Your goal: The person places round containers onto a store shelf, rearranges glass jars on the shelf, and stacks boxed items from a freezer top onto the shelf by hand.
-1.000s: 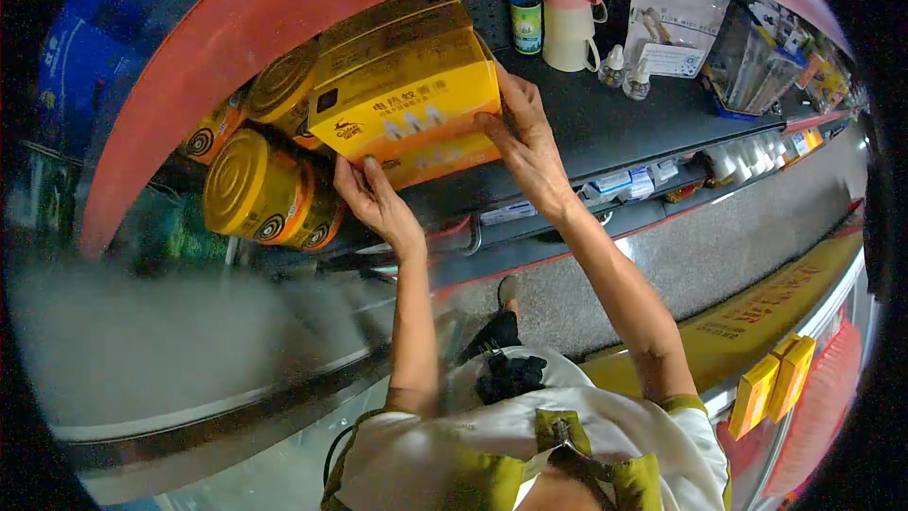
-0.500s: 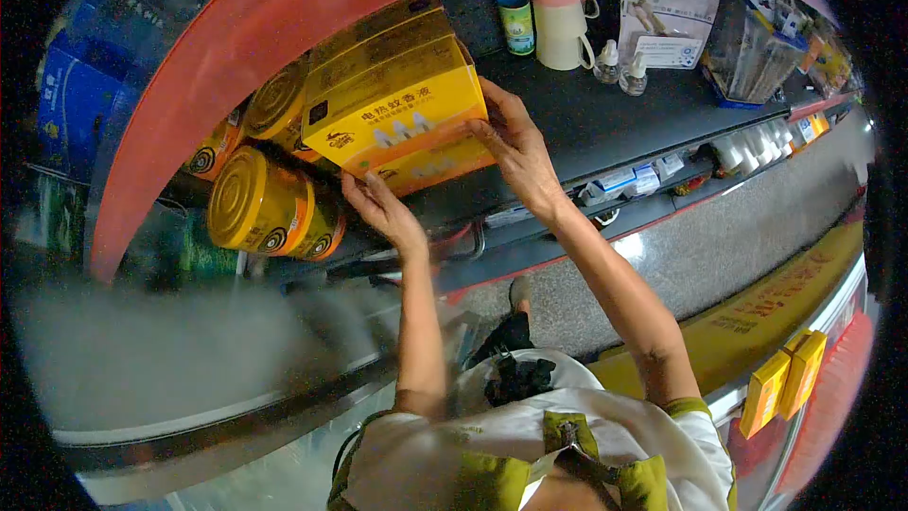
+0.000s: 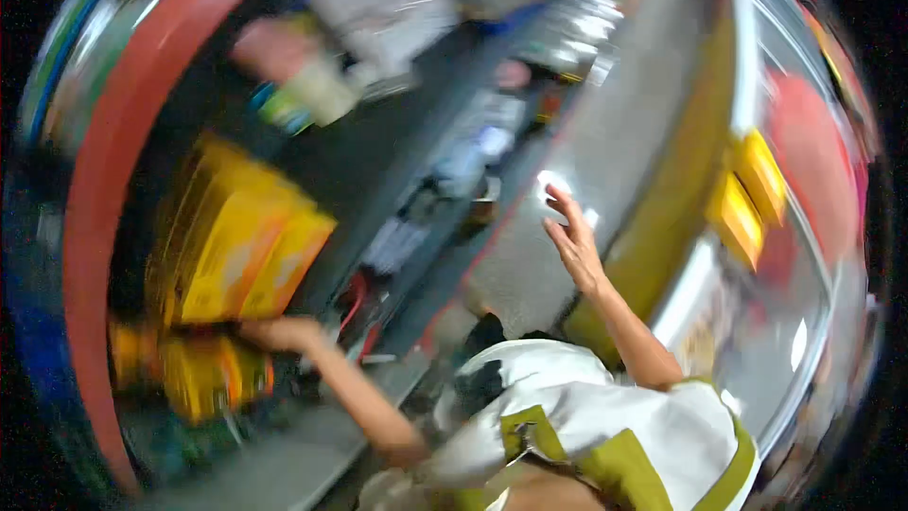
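Observation:
Yellow boxes of electric mosquito repellent liquid (image 3: 227, 270) stand side by side on the dark shelf at the left, smeared by motion. My left hand (image 3: 284, 333) is at their lower edge, seemingly touching it. Its fingers are blurred and partly hidden, so I cannot tell how they lie. Just below that hand are yellow round tubs (image 3: 199, 378). My right hand (image 3: 577, 244) is in the air over the aisle, away from the boxes, with its fingers apart and nothing in them.
A pink and cream jug (image 3: 317, 90) and a green-labelled bottle (image 3: 281, 110) stand farther along the shelf. A red curved edge (image 3: 95, 199) borders it at left. Two small yellow boxes (image 3: 736, 220) are beside a glass-topped counter at right. Small packs (image 3: 463, 161) fill a lower shelf.
My right hand has let go of the yellow box and swung right over the aisle. The view has turned right, and my left hand stays by the boxes.

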`<state>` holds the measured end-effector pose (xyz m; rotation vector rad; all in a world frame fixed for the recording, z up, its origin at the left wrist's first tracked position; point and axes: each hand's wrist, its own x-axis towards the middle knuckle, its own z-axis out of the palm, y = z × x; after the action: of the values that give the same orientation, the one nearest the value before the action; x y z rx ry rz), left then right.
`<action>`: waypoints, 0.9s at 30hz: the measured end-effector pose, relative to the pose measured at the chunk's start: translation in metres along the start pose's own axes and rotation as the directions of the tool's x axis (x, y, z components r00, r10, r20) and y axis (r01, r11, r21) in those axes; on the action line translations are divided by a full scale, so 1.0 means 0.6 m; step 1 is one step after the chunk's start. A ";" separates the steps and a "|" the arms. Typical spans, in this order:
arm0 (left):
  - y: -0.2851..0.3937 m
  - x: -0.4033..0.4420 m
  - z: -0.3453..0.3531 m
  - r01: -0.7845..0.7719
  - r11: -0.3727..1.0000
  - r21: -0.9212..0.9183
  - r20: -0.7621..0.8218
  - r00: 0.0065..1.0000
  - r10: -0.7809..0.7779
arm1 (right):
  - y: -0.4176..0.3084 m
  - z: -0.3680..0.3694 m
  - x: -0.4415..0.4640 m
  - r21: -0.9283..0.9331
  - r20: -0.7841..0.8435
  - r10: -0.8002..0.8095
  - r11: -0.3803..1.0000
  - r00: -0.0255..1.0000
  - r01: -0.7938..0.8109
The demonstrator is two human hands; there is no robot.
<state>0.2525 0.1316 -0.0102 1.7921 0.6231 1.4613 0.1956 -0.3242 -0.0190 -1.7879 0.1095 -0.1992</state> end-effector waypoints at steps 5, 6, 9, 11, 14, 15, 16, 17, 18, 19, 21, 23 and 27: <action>0.047 -0.029 0.023 -0.294 0.949 0.115 0.094 0.954 0.285 | 0.017 -0.112 -0.105 -0.032 -0.359 0.150 0.984 0.921 -0.173; 0.059 -0.040 0.029 -0.338 0.935 0.111 0.104 0.939 0.328 | 0.009 -0.123 -0.119 -0.012 -0.410 0.151 0.985 0.900 -0.170; 0.098 -0.086 0.017 -0.434 0.899 0.060 0.148 0.894 0.422 | -0.006 -0.153 -0.191 -0.049 -0.537 0.097 0.988 0.838 -0.146; 0.117 -0.106 0.004 -0.480 0.876 0.038 0.171 0.867 0.468 | -0.019 -0.161 -0.213 -0.055 -0.576 0.088 0.988 0.812 -0.146; 0.138 -0.128 -0.013 -0.523 0.852 -0.014 0.213 0.831 0.513 | -0.024 -0.168 -0.250 -0.086 -0.612 0.034 0.990 0.790 -0.109; 0.143 -0.133 -0.016 -0.529 0.848 -0.035 0.228 0.822 0.522 | -0.028 -0.173 -0.262 -0.102 -0.625 0.022 0.989 0.781 -0.109; 0.149 -0.139 -0.019 -0.535 0.843 -0.060 0.240 0.812 0.532 | -0.025 -0.179 -0.271 -0.141 -0.635 -0.012 0.985 0.772 -0.101; 0.154 -0.146 -0.020 -0.538 0.838 -0.086 0.259 0.800 0.540 | -0.020 -0.186 -0.280 -0.182 -0.644 -0.045 0.979 0.764 -0.095; 0.160 -0.152 -0.022 -0.537 0.836 -0.117 0.277 0.790 0.547 | -0.017 -0.194 -0.291 -0.222 -0.649 -0.079 0.971 0.757 -0.090; 0.167 -0.157 -0.024 -0.539 0.829 -0.149 0.296 0.776 0.558 | -0.023 -0.203 -0.302 -0.251 -0.663 -0.104 0.964 0.741 -0.089; 0.177 -0.169 -0.029 -0.537 0.818 -0.204 0.336 0.747 0.574 | -0.027 -0.217 -0.327 -0.184 -0.690 -0.047 0.977 0.723 -0.112; 0.187 -0.182 -0.035 -0.518 0.815 -0.262 0.378 0.721 0.580 | -0.030 -0.232 -0.346 -0.111 -0.709 -0.002 0.988 0.705 -0.109; 0.225 -0.232 -0.010 -0.424 0.811 -0.404 0.494 0.645 0.583 | -0.020 -0.252 -0.391 -0.266 -0.761 -0.066 0.939 0.645 -0.218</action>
<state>0.2035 -0.0548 0.0105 2.1578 -0.4295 1.1072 -0.0640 -0.4233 0.0074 -1.9176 0.8846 -0.9307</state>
